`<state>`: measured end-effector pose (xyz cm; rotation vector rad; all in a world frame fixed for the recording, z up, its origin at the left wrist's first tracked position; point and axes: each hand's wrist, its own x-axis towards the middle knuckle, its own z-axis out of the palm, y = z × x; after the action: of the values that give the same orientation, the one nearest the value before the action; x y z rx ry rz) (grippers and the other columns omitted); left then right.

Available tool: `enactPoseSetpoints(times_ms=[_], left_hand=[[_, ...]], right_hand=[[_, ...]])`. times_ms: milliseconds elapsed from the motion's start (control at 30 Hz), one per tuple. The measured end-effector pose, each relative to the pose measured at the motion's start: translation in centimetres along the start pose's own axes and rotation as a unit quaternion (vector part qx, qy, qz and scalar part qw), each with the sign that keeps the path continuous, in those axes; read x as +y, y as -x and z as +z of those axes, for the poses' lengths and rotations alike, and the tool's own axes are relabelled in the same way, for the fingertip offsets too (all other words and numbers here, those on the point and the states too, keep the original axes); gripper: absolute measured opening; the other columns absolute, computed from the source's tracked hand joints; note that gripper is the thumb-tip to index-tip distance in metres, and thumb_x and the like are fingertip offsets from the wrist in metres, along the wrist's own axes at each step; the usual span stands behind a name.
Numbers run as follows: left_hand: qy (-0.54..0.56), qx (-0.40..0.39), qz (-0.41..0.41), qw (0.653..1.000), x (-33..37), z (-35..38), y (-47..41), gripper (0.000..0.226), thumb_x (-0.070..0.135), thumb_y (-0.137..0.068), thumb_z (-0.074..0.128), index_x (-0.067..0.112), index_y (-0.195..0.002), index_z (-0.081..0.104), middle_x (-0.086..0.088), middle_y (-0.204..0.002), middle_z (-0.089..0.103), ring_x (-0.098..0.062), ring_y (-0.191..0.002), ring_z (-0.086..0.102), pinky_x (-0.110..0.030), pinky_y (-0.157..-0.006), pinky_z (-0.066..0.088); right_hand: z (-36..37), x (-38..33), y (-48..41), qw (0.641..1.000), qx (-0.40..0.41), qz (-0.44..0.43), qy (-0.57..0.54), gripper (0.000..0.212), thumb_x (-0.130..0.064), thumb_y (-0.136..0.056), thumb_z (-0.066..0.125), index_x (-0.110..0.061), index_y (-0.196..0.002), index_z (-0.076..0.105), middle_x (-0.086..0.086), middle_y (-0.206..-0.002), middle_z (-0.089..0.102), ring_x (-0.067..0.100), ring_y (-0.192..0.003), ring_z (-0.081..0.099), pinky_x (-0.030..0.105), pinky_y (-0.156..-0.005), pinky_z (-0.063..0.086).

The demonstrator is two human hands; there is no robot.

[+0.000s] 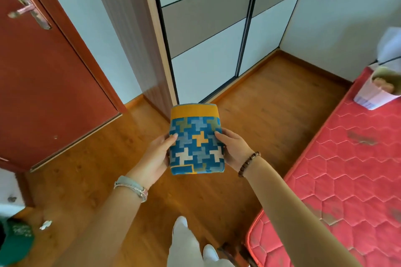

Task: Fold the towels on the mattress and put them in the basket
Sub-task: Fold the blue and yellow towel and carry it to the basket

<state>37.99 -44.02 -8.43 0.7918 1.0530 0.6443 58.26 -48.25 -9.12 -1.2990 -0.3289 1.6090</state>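
A folded towel [196, 140], blue with a pinwheel pattern and an orange band at its far end, is held out over the wooden floor. My left hand [155, 157] grips its left edge and my right hand [235, 149] grips its right edge, thumbs on top. The red quilted mattress [347, 180] lies to the right, apart from the towel. A white basket [376, 98] with something rolled inside stands on the mattress at the far right edge of view.
A red-brown door [43, 71] is at the left and a sliding wardrobe [217, 39] stands ahead. A green object [17, 240] sits at the bottom left on the floor. My white-trousered legs and shoes [191, 243] are below the towel.
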Motion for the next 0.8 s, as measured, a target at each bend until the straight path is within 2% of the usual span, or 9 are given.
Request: enactPoseSetpoints(times_ms=[200,367,533,633,800], left_hand=[[-0.028,-0.081,-0.021,0.996,2.7,2.0,-7.2,0.033,0.024,-0.101,0.054,0.016,-0.133,0.059,-0.009,-0.125,0.070,-0.027,-0.116,0.066,-0.044,-0.087,0.057],[-0.059,-0.136,-0.051,0.988,5.7,2.7,-13.9,0.035,0.022,-0.100,0.056,0.012,-0.133,0.058,-0.012,-0.125,0.069,-0.030,-0.118,0.065,-0.053,-0.097,0.053],[-0.102,-0.188,-0.058,0.975,9.2,3.3,-18.6,0.034,0.022,-0.097,0.060,0.011,-0.130,0.061,-0.012,-0.122,0.070,-0.032,-0.118,0.063,-0.046,-0.090,0.055],[-0.127,-0.222,-0.054,0.965,11.1,4.2,-21.0,0.032,0.020,-0.097,0.058,0.014,-0.128,0.063,-0.009,-0.122,0.071,-0.027,-0.115,0.065,-0.044,-0.093,0.055],[-0.154,-0.258,-0.067,0.951,12.7,6.4,-24.1,0.029,0.020,-0.098,0.058,0.016,-0.126,0.064,-0.008,-0.122,0.071,-0.026,-0.117,0.065,-0.047,-0.100,0.052]], right_hand=[[-2.1,-3.2,-3.1,0.997,0.065,-0.028,-0.033,0.019,-0.014,-0.101,0.048,-0.010,-0.117,0.058,0.014,-0.116,0.067,0.030,-0.106,0.065,0.050,-0.095,0.051],[-2.1,-5.6,-6.3,0.989,0.117,-0.058,-0.065,0.021,-0.016,-0.101,0.048,-0.010,-0.119,0.057,0.013,-0.113,0.068,0.030,-0.105,0.065,0.050,-0.094,0.052],[-1.5,-7.9,-9.0,0.981,0.154,-0.077,-0.093,0.017,-0.016,-0.102,0.047,-0.012,-0.113,0.059,0.011,-0.110,0.068,0.027,-0.100,0.066,0.046,-0.089,0.055],[-1.5,-9.3,-10.3,0.975,0.174,-0.091,-0.100,0.023,-0.017,-0.102,0.046,-0.009,-0.121,0.056,0.012,-0.114,0.067,0.027,-0.102,0.066,0.043,-0.086,0.057],[-2.3,-10.8,-11.1,0.965,0.204,-0.112,-0.121,0.023,-0.019,-0.102,0.046,-0.010,-0.121,0.056,0.009,-0.111,0.068,0.023,-0.098,0.068,0.037,-0.078,0.060]])
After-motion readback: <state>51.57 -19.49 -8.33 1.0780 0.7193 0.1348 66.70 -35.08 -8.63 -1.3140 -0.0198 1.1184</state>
